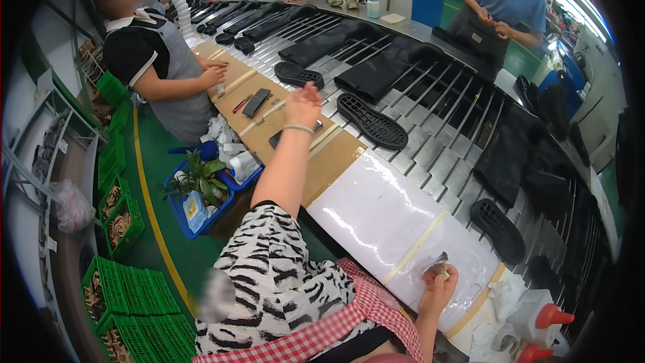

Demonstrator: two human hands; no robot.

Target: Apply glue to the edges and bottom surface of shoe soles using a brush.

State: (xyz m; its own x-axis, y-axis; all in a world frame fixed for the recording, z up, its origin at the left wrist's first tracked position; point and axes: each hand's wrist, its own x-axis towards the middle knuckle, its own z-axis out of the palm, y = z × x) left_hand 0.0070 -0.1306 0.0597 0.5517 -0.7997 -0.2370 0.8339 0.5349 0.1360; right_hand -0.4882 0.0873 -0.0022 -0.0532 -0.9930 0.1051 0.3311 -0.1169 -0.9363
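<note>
Both hands are well apart: the left hand [304, 103] is raised with fingers spread, holding nothing, above a dark phone [294, 134] on the bench [376, 215]. Right hand [438, 281] is clamped on a small grey piece [440, 266] near a black shoe sole [371, 121].

A shoe factory floor is shown: black boots [376, 70] and rubber soles [371, 119] are carried on a slatted conveyor [430, 154], with green crates [124, 296] stacked at 8 o'clock.
</note>
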